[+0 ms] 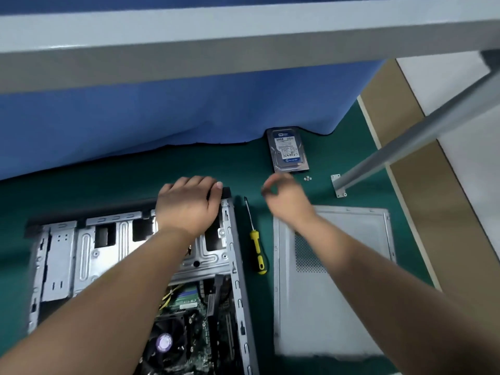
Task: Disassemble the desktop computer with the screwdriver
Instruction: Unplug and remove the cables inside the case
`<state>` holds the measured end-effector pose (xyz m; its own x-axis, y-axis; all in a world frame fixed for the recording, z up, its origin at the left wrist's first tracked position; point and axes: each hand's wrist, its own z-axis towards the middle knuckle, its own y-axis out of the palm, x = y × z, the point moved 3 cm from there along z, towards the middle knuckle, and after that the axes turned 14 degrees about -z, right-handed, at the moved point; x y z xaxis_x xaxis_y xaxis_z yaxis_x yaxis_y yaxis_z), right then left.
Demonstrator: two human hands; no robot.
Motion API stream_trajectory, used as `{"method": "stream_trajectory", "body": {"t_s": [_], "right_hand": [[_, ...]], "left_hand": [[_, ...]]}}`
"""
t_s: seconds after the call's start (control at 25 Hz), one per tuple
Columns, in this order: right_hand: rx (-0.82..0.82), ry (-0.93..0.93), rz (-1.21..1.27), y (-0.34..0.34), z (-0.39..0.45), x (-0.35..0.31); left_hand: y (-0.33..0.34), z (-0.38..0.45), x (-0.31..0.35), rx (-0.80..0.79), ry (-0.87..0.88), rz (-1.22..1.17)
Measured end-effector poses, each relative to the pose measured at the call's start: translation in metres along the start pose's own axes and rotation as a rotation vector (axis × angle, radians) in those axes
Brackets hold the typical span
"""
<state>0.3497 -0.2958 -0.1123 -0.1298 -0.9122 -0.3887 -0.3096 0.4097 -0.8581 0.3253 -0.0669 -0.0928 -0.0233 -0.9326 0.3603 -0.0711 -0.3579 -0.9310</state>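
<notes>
The open desktop computer case (81,255) lies on its side on the green mat (121,174), with its motherboard (208,318) and CPU fan (166,341) exposed. My left hand (189,204) grips the case's far right corner, its fingers curled over the black front bezel. A yellow-and-black screwdriver (257,247) lies on the mat just right of the case, and neither hand touches it. My right hand (286,198) hovers blurred above the mat beyond the screwdriver's tip, thumb and forefinger drawn together. Whether it pinches anything is unclear.
The removed side panel (303,320) lies flat on the right, under my right forearm. A hard drive (288,151) rests at the back by the blue cloth (162,117), with loose screws (307,178) beside it. A slanted metal leg (405,147) meets its bracket (338,185).
</notes>
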Motion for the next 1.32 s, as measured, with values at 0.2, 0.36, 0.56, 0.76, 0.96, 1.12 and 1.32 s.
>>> {"method": "stream_trajectory", "body": {"t_s": [0.2,0.36,0.56,0.76,0.96,1.12,1.32], "right_hand": [[0.014,-0.217,0.044,0.018,-0.123,-0.040],[0.065,-0.261,0.104,0.027,-0.184,-0.044],[-0.063,-0.363,-0.059,0.054,-0.220,-0.052],[0.019,-0.291,0.017,0.069,-0.239,-0.062],[0.196,-0.183,0.174,0.057,-0.241,-0.079],[0.107,-0.190,0.039,0.049,-0.231,-0.097],[0.061,-0.097,-0.014,0.044,-0.216,-0.091]], "left_hand": [[-0.015,-0.018,-0.016,-0.212,0.122,-0.205],[-0.024,-0.072,-0.032,-0.135,0.158,-0.372],[-0.029,-0.134,-0.063,-0.120,0.138,-0.401],[-0.032,-0.189,-0.090,-0.137,0.165,-0.354],[-0.029,-0.224,-0.075,-0.121,0.264,-0.336],[-0.019,-0.220,-0.040,-0.171,0.291,-0.352],[-0.002,-0.229,-0.034,-0.382,0.372,-0.281]]}}
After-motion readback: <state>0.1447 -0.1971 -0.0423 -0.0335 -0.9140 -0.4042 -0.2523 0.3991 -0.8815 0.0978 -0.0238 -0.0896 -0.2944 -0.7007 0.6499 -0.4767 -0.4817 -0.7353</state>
